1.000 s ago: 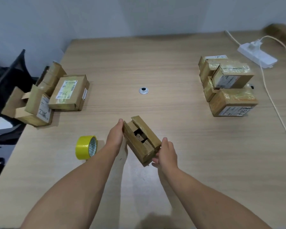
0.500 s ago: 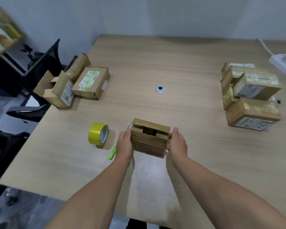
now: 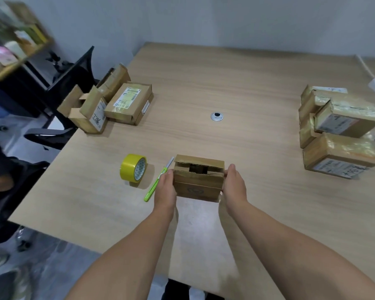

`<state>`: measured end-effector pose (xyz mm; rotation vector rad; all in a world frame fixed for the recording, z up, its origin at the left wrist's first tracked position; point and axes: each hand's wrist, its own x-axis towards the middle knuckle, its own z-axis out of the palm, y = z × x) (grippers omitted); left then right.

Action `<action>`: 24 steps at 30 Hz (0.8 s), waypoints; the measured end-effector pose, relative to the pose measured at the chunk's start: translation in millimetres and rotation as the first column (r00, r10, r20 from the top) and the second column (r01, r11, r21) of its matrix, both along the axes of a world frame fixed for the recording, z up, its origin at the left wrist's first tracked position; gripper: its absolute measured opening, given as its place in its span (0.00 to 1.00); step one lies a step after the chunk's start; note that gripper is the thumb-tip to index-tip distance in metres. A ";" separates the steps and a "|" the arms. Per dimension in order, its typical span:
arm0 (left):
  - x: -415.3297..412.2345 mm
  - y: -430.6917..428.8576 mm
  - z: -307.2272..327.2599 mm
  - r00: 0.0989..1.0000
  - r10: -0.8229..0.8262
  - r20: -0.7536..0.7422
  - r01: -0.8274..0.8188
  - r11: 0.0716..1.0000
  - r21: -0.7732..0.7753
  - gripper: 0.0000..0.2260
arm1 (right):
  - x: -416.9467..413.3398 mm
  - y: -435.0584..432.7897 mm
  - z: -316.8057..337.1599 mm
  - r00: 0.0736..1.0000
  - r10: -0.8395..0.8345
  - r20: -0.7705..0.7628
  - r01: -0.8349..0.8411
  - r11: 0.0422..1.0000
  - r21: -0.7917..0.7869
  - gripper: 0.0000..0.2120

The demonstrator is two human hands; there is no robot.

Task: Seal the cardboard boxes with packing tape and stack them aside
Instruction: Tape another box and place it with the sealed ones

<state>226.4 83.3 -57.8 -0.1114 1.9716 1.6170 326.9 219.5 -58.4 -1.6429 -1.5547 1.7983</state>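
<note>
As I watch through the head camera, the pale wooden worktop (image 3: 247,83) fills most of the view. Off its far left corner stands a black office chair (image 3: 69,70), and beyond that a shelf (image 3: 15,40) too blurred for me to read.

Near the right edge sits a stack of taped boxes (image 3: 342,135), their tops glossy with yellowish tape and printed labels facing me. At the far left corner lies a cluster of plain boxes (image 3: 108,105): one flat with a label on top, one with its flaps standing open, and one leaning behind them.

Front and centre, close to the near edge, is the small cardboard box (image 3: 198,180) being worked on. Its top flaps are folded in but not flush, with a dark gap showing between them. I cannot tell whether its base sits fully on the worktop.

The left hand (image 3: 165,189) lies flat against the box's left side, and the right hand (image 3: 235,185) flat against its right side. Both have fingers extended forward, squeezing the box between them.

Just left of the box, a yellow tape roll (image 3: 133,167) stands on its edge. Between roll and box lies a green-handled cutter (image 3: 155,185), partly under the left hand. Farther back, mid-worktop, is a small round cable grommet (image 3: 217,116).
</note>
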 end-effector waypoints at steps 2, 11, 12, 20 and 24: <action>-0.8 -2.7 -1.8 1.000 0.005 -0.006 -0.005 1.000 -0.003 0.12 | 4.7 -2.1 -6.1 1.000 -0.025 0.008 0.025 1.000 -0.008 0.24; -18.5 -32.4 -7.5 0.997 0.064 -0.048 -0.069 0.992 -0.110 0.10 | 29.9 -35.6 -30.6 0.944 0.155 0.291 -0.163 0.987 0.003 0.14; -21.4 -37.4 -8.4 0.996 0.064 -0.054 -0.071 0.987 -0.142 0.10 | 27.8 -41.7 -32.1 0.932 0.204 0.300 -0.208 0.978 -0.019 0.14; -59.5 -85.5 -7.5 0.989 0.078 -0.121 -0.115 0.938 -0.327 0.09 | -19.3 -89.0 -30.6 0.905 0.412 0.105 -0.384 0.899 -0.211 0.12; -88.3 -101.8 0.3 0.977 0.122 -0.173 -0.177 0.919 -0.353 0.10 | -47.4 -101.9 -16.7 0.892 0.452 0.025 -0.433 0.868 -0.241 0.10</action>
